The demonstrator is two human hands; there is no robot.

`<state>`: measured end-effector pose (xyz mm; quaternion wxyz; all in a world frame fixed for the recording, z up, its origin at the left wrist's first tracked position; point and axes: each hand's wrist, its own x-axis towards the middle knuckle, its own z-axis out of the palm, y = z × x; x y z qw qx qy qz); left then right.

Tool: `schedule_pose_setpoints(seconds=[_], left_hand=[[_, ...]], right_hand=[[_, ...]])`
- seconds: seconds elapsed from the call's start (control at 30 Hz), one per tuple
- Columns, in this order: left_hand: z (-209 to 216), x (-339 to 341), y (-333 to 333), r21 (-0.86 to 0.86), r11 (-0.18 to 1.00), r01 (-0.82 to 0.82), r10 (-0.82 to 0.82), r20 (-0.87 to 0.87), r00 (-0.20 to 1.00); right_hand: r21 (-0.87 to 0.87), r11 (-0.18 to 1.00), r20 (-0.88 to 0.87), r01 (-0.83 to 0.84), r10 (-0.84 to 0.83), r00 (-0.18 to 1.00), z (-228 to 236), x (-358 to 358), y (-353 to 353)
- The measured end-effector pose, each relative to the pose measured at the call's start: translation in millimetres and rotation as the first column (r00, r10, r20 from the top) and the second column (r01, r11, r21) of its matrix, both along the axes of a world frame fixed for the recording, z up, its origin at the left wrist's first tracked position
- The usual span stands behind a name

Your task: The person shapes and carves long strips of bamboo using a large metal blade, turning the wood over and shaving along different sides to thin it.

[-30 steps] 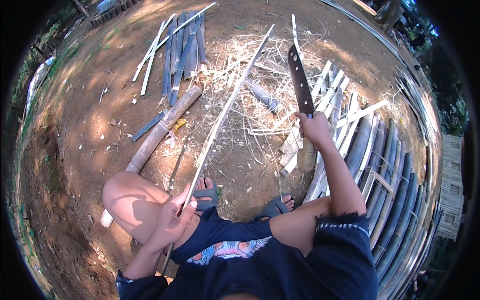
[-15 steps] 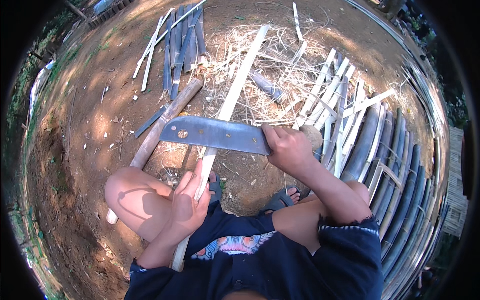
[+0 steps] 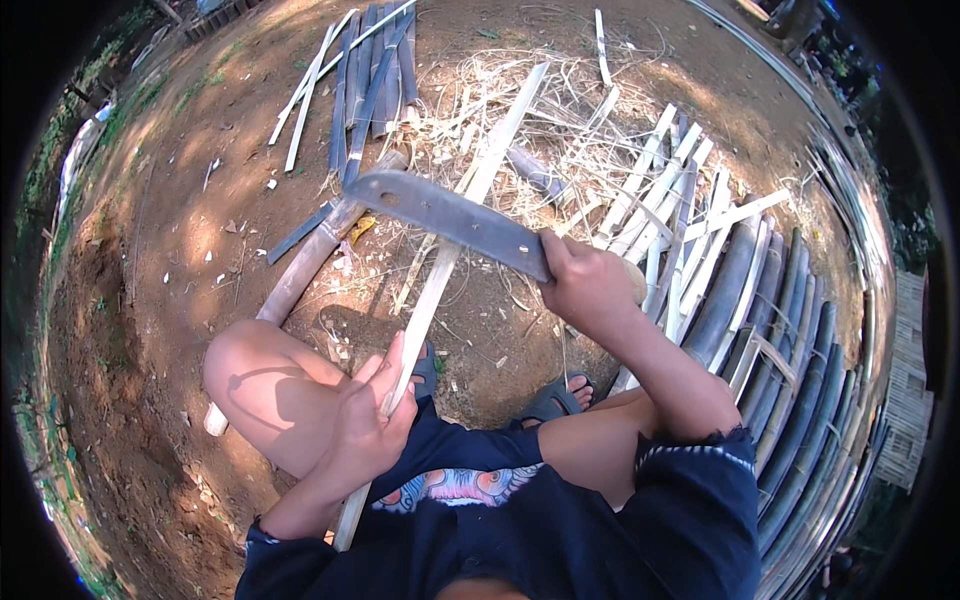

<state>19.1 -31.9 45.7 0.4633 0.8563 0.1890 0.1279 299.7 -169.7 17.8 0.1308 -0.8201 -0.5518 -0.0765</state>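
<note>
My left hand (image 3: pixel 372 412) is wrapped round a long pale bamboo strip (image 3: pixel 432 295), which slants from beside my left forearm up toward the far shavings. In my right hand (image 3: pixel 592 292) is the handle of a machete (image 3: pixel 440 215), its rounded wooden butt showing past my fist. The wide dark blade, pierced with a few holes, lies across the strip well beyond my left hand, its tip pointing far left. Whether the edge bites into the bamboo cannot be made out.
A wooden pole (image 3: pixel 310 262) lies on the ground at left. Thin curled shavings (image 3: pixel 560 130) cover the soil ahead. Split strips (image 3: pixel 640 170) and dark bamboo poles (image 3: pixel 790 360) are stacked at right. More dark bamboo pieces (image 3: pixel 378 70) lie at far left. My sandalled feet are between these piles.
The blade has slid farther out along the strip, and its tip has swung up and away from me. My left hand keeps its grip in nearly the same place.
</note>
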Motion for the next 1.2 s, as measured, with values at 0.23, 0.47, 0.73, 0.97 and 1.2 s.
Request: schedule_pose_setpoints(seconds=[0.23, 0.47, 0.73, 0.97, 1.2], left_hand=[[0, -3, -2, 0.140, 0.989, -0.043, 0.027, 0.110, 0.994], [5, -6, -2, 0.131, 0.991, -0.012, 0.025, -0.094, 0.995], [2, -17, -5, 0.058, 0.998, 0.028, -0.026, -0.025, 0.999], [14, -36, -1, 0.015, 0.999, 0.048, -0.047, -0.081, 0.996], [14, -73, 0, -0.059, 0.997, 0.058, -0.065, -0.134, 0.989]], right_hand=[[0.084, 0.995, -0.008, -0.060, 0.061, 0.998, -6, -2, 1], [0.030, 0.996, -0.002, -0.088, 0.088, 0.996, -1, -22, 3], [0.092, 0.972, 0.088, -0.215, 0.207, 0.974, -6, -18, 3], [-0.045, 0.981, -0.081, 0.191, -0.194, 0.978, -1, 53, -2], [0.000, 0.991, -0.003, 0.136, -0.136, 0.991, -25, 68, 16]])
